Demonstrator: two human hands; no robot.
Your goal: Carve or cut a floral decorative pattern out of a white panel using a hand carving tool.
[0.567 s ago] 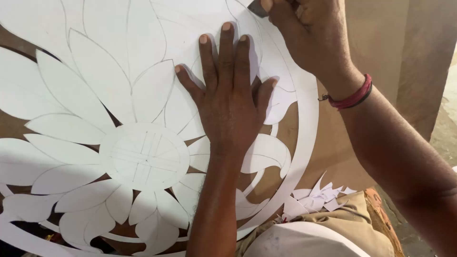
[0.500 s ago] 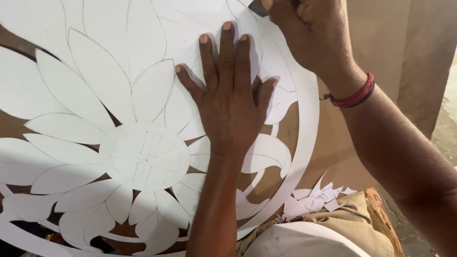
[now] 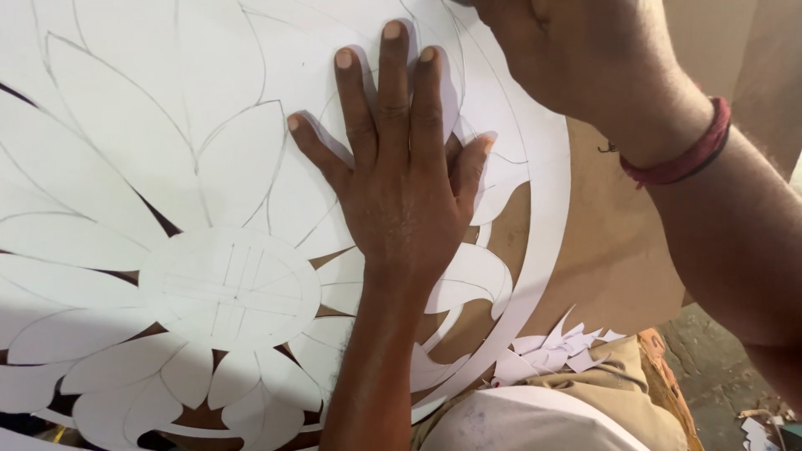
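White paper flower (image 3: 225,292) pressed flat under left hand (image 3: 401,192), fingers spread; right hand (image 3: 585,58) fingers hidden, grip unclear.

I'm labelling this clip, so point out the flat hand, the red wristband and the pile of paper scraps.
left hand (image 3: 401,209), head view, on the back of the hand.
red wristband (image 3: 681,163), head view, on the band's middle.
paper scraps (image 3: 551,351), head view, on the pile's middle.
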